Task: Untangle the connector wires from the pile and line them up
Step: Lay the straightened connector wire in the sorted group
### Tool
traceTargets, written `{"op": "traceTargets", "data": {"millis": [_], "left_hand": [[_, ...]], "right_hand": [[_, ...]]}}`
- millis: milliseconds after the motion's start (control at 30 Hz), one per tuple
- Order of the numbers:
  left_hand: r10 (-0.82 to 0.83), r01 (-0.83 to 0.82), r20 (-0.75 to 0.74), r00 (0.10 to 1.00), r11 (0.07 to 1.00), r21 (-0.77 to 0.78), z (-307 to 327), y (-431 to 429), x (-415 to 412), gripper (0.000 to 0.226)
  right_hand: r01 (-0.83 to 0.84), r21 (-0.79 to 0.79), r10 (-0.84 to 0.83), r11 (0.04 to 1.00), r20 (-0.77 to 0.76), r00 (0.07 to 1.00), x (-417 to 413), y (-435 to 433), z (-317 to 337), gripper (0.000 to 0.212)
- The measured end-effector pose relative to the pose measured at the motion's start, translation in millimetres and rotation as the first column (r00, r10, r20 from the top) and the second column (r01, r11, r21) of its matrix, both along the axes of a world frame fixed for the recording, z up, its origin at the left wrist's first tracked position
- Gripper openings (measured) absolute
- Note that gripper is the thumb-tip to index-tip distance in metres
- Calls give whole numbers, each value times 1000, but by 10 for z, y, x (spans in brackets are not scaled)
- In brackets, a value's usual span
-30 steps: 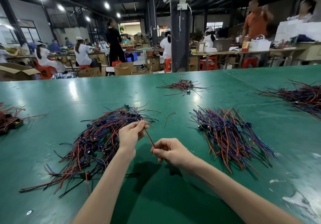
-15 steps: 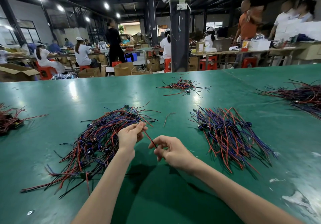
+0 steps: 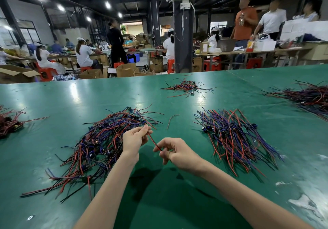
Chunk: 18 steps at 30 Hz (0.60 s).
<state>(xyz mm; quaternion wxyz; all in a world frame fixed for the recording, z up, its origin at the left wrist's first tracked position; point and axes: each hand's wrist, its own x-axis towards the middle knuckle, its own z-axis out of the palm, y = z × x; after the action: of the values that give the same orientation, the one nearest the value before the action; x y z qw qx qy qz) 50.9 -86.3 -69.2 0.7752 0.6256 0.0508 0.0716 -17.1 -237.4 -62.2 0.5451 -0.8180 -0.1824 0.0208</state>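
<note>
A tangled pile of red, blue and black connector wires lies on the green table, left of centre. My left hand pinches the upper end of one red and black wire at the pile's right edge. My right hand pinches the lower end of that same wire, so it runs slanted between both hands. To the right lies a sorted bundle of wires, roughly lined up with their connectors at the far end.
Smaller wire heaps lie at the table's far middle, far right and left edge. One loose grey wire lies between the two main piles. Beyond the table, people sit and stand at other benches among cardboard boxes.
My right hand has slid a little up and left along the held wire, toward my left hand. The left hand stays at the pile's edge. People in the background have shifted.
</note>
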Motion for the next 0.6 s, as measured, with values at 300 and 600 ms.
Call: {"op": "traceTargets", "data": {"millis": [300, 600], "left_hand": [[-1, 1, 29, 1000, 1000, 15, 62, -81, -90, 16], [-121, 121, -7, 993, 993, 1, 84, -198, -173, 17]], "right_hand": [[-80, 91, 111, 993, -419, 901, 41, -183, 98, 14], [-169, -25, 142, 985, -427, 893, 119, -365, 210, 31]]}}
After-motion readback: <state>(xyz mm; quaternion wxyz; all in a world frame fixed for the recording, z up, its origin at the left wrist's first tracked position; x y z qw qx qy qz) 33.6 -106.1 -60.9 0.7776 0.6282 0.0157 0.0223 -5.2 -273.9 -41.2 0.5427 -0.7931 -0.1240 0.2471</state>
